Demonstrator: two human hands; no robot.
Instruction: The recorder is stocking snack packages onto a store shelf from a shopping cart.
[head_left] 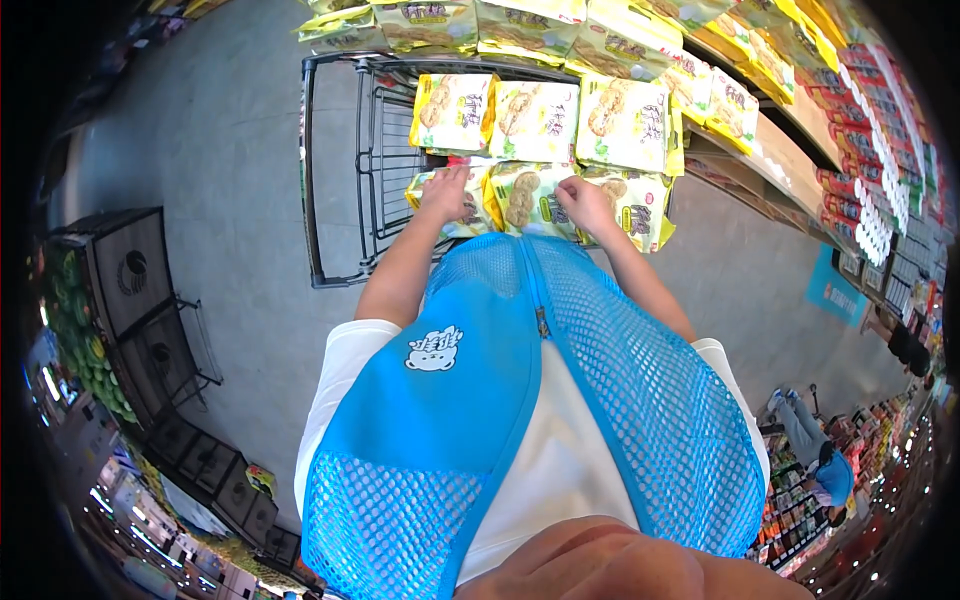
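Note:
A wire shopping cart point(318, 180) holds yellow-and-white food packages in two rows. My left hand point(447, 196) lies on the front left package point(482, 205), with its fingers stretched over the top. My right hand point(585, 205) has its fingers closed at the right edge of the front middle package point(522, 195), beside the front right package point(645, 220). Behind them stand three more upright packages point(535, 120). The lower parts of the packages are partly hidden by my blue mesh vest.
Similar packages point(625, 40) fill a display beyond the cart. Wooden shelving point(750, 175) with red goods point(850, 150) runs along the right. Dark produce crates point(120, 280) stand at the left on the grey floor point(230, 150). A person in blue point(830, 470) is at the lower right.

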